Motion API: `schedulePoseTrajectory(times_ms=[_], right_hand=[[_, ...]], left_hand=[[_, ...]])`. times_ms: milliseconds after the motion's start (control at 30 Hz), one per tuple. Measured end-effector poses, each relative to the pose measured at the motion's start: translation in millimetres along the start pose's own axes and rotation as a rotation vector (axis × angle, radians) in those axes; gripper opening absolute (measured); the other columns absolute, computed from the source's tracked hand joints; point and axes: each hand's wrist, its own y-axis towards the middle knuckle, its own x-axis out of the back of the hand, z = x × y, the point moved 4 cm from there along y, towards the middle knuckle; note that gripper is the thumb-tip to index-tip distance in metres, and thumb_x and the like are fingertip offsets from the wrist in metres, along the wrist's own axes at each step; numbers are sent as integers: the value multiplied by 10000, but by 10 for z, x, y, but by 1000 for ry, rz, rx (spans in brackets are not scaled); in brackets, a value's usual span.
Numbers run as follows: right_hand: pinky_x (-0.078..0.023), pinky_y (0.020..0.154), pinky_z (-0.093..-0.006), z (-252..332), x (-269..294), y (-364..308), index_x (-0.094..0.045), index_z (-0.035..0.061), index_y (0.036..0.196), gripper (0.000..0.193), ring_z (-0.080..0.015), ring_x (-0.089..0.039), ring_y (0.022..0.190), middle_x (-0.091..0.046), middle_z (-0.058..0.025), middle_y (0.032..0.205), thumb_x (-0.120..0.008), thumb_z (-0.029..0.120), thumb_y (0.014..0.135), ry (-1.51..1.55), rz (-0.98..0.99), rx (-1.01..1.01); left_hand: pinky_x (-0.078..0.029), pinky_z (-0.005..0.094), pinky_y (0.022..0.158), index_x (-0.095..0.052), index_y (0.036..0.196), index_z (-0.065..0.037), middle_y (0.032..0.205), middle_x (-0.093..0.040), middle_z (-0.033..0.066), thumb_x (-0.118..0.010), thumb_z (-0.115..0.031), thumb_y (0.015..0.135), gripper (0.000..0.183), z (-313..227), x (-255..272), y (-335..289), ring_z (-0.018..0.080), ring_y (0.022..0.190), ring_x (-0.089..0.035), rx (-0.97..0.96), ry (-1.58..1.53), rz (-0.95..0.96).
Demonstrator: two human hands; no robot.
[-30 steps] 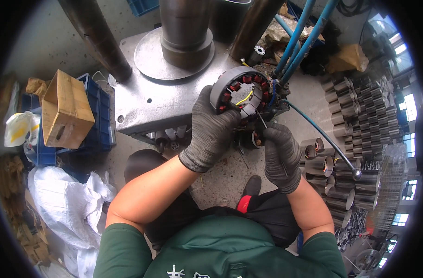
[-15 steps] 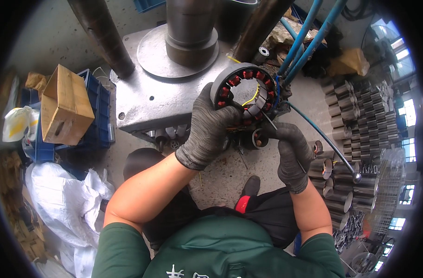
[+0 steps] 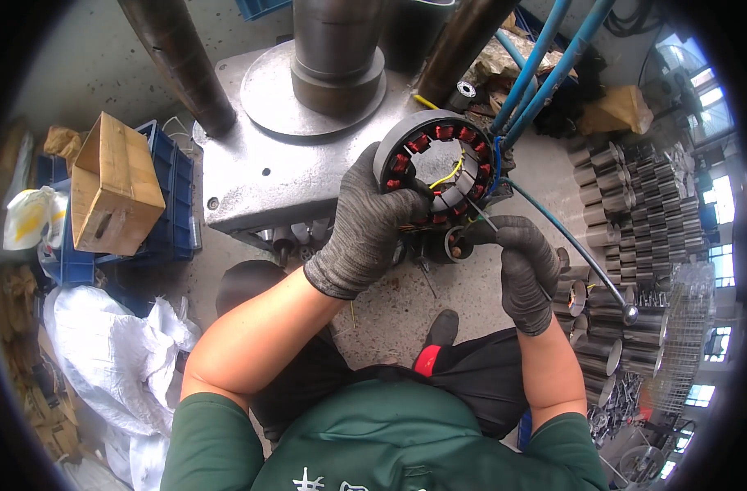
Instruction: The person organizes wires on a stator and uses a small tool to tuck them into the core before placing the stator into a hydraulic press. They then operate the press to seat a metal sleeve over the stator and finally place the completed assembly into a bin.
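Note:
My left hand (image 3: 364,221), in a dark grey knit glove, is closed round the near left side of a motor stator (image 3: 392,137). The stator is a grey metal ring with red copper windings inside, tilted toward me. From it come a yellow wire (image 3: 449,174) and blue wires (image 3: 496,164). In my gloved right hand (image 3: 522,266) is a thin metal rod (image 3: 487,218). Its far end reaches the stator's lower right inner edge; whether it touches a winding I cannot tell. My right fingers are wrapped round the rod and hide its handle end.
A steel press table (image 3: 251,184) with thick columns stands ahead. A lever with a ball knob (image 3: 630,314) slants down at right, below blue pipes (image 3: 531,90). Metal cylinders (image 3: 615,200) are stacked far right. A cardboard box (image 3: 116,192), blue crates and white sacks (image 3: 103,352) lie left.
The stator has shifted slightly to the right and turned a little in my left hand's grip. My right hand has moved slightly right with the rod.

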Motion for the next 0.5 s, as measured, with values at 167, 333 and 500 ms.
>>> schedulePoseTrajectory(times_ms=[167,333,500], right_hand=[[-522,1015,-434,27,-56,-35,-662,42,1204,191,-279,-694,1112,-698,-170,1212,-572,139,1066,-81,-51,-38],[-520,1009,-408,32,-98,-12,-665,10,1180,194,-254,-683,1117,-694,-153,1216,-565,132,1068,-139,-59,-46],[-528,993,-387,-2,-29,-39,-664,-12,1222,219,-231,-690,1089,-710,-130,1186,-568,94,1057,-89,-67,-16]], left_hand=[[-614,350,918,-556,1343,48,1136,-710,130,-683,38,725,631,-27,-8,-21,215,1014,-714,-8,4,-12],[-617,356,927,-540,1305,51,1146,-706,155,-747,27,786,560,-34,-71,-71,207,1040,-708,-70,247,-60],[-612,343,879,-551,1267,42,1105,-712,152,-785,-17,785,539,-37,-58,-34,197,1012,-710,-97,286,-42]])
